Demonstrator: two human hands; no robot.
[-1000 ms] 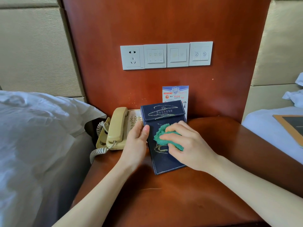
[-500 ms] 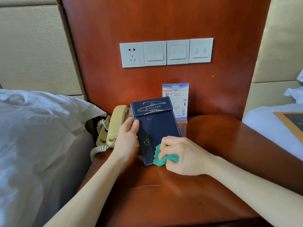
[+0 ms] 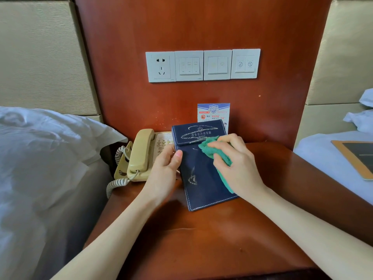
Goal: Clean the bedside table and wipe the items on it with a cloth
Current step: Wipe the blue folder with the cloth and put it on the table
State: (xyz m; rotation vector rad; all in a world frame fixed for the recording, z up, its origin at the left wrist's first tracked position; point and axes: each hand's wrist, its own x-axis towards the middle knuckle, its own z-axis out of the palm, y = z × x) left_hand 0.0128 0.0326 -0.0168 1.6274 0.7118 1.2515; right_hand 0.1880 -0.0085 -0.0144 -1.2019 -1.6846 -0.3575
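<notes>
A dark blue folder (image 3: 198, 170) with pale stitching and a faded emblem lies tilted up on the reddish wooden bedside table (image 3: 222, 239). My left hand (image 3: 164, 170) grips its left edge, thumb on the cover. My right hand (image 3: 236, 164) holds a bunched green cloth (image 3: 212, 150) and presses it on the folder's upper right, just under the flap. A beige corded telephone (image 3: 141, 154) sits at the table's back left, partly behind my left hand. A small printed card (image 3: 214, 113) stands against the wall behind the folder.
A white socket and switch row (image 3: 202, 65) is set in the wooden wall panel. White bedding (image 3: 40, 168) lies left of the table. Another bed (image 3: 331, 162) with a flat orange-framed board (image 3: 357, 156) lies to the right.
My right hand has moved the green cloth from the folder's lower edge up to its upper part near the flap. My left hand still holds the folder's left edge.
</notes>
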